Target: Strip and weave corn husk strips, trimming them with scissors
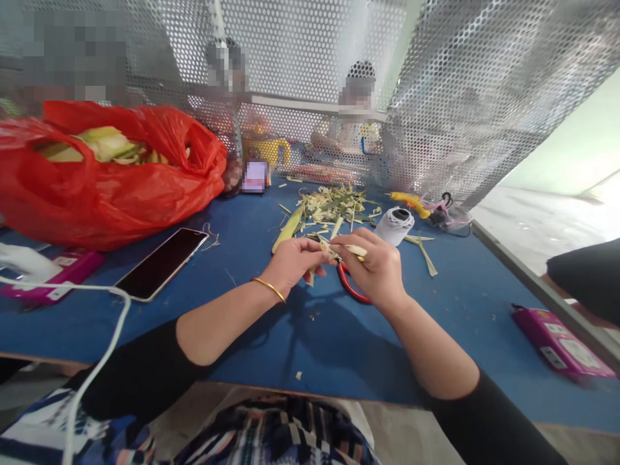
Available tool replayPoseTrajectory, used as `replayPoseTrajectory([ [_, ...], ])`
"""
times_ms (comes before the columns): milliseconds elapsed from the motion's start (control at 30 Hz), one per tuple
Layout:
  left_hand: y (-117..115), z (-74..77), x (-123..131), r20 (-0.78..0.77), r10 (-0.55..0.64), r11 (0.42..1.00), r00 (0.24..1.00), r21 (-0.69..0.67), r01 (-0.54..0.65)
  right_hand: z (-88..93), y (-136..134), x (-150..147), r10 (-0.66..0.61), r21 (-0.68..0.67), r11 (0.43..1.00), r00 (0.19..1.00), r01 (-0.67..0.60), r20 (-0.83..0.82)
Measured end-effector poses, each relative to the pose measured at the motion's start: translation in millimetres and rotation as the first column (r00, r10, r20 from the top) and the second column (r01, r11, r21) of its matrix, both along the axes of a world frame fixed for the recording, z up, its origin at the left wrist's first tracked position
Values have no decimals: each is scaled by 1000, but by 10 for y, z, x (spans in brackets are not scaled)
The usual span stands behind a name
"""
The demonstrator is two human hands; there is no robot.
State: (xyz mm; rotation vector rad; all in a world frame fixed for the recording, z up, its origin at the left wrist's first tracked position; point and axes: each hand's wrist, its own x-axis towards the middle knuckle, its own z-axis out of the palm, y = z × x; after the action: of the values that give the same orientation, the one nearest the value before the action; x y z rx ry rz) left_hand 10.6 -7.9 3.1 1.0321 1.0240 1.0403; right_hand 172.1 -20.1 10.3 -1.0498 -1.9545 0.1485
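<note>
My left hand (293,263), with a gold bangle at its wrist, pinches a small pale piece of husk (324,247). Close against it, my right hand (375,265) is closed around a pale strip (356,249) that points toward the left fingertips. Red-handled scissors (347,284) lie on the blue table (271,342), partly under my right hand. Behind the hands is a heap of green and pale husk scraps (334,203), with a longer green husk (289,229) at its left. A white spool of thread (394,226) stands just beyond my right hand.
A red plastic bag (159,200) full of husks fills the back left, near a dark phone (163,265) and a white cable (119,323). A yellow tool (411,203) lies back right. Purple packs (557,342) sit at the sides. People are behind a perforated metal screen (300,58).
</note>
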Motion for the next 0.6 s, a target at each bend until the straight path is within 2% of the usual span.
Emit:
replayPoseTrajectory([
  [67,-17,11,-4,-18,-79,997,997,0,80,2,27,27,-87,164,984,989,67,119],
  [133,-18,0,-16,-24,-145,989,989,3,145,-15,64,39,-91,188,981,976,53,200],
  [200,-6,-20,-30,-25,-191,982,981,3,191,-42,95,42,-87,126,991,962,55,260],
  [300,13,-38,-49,-24,-214,977,976,-10,214,-69,108,29,-147,6,988,948,152,283],
  [433,5,-35,-46,-4,-206,978,979,-25,206,-58,70,-29,-266,-163,940,943,299,200],
  [600,-42,-39,13,-44,-147,989,988,29,148,-47,44,-116,-305,-290,895,939,339,156],
])
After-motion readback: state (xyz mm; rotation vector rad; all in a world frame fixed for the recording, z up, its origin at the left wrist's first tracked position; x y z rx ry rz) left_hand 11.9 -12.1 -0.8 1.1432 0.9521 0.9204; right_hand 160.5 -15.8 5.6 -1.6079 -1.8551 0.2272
